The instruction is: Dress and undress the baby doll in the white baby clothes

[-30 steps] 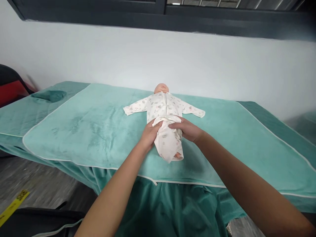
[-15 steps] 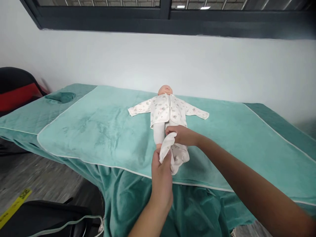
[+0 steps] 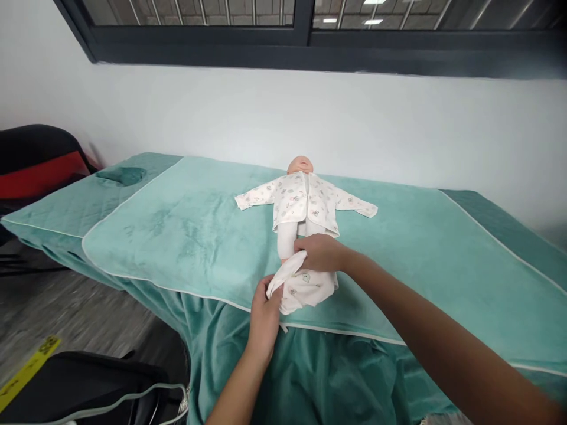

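One baby garment (image 3: 306, 287), left hand (image 3: 264, 308) clutching near end — right hand (image 3: 317, 252) clutching far end

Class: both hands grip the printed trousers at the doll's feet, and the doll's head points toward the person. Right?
No. The head view shows the doll with its head pointing away, toward the wall. The left hand and right hand do grip the printed trousers at its feet.

I am looking at a plain white wall (image 3: 398, 130) running behind a bed (image 3: 177, 236) draped in teal towelling. A dark-framed window (image 3: 305, 44) is sitting above it, ceiling lights (image 3: 372, 21) glowing through the glass. Grey floor (image 3: 66, 307) is showing at the left, a black-and-red chair (image 3: 35, 165) standing beside the bed.
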Demonstrator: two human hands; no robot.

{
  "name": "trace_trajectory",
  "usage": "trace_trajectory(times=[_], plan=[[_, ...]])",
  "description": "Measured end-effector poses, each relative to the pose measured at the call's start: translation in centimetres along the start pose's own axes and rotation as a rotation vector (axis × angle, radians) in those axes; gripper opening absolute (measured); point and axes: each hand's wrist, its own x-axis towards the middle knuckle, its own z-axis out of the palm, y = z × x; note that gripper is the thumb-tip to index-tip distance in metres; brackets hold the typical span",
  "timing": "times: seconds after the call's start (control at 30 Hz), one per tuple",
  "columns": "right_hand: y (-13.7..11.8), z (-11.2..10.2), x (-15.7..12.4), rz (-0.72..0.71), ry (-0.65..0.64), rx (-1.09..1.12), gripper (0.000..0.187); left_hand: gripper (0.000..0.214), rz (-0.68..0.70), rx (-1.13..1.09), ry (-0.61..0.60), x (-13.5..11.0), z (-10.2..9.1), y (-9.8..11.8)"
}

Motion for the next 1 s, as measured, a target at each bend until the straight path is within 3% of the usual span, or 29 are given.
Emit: trace_trajectory(times=[0.17, 0.37, 0.7, 1.0], plan=[[0.1, 0.2, 0.4, 0.009, 0.003, 0.041, 0.019, 0.033, 0.049, 0.108, -0.052, 0.7, 0.3, -0.1], [0.8, 0.3, 0.7, -0.011, 0.034, 0.194, 0.014, 0.027, 0.073, 0.079, -0.063, 1.4, 0.8, 1.3], [0.8, -0.9, 0.4, 0.060, -0.011, 0.518, 0.044, 0.016, 0.432, 0.348, -0.007, 7.8, 0.4, 2.3], [2.2, -0.5, 0.5, 0.072, 0.063, 0.621, 0.048, 0.031, 0.570, 0.682, -0.037, 12.8, 0.7, 2.6]])
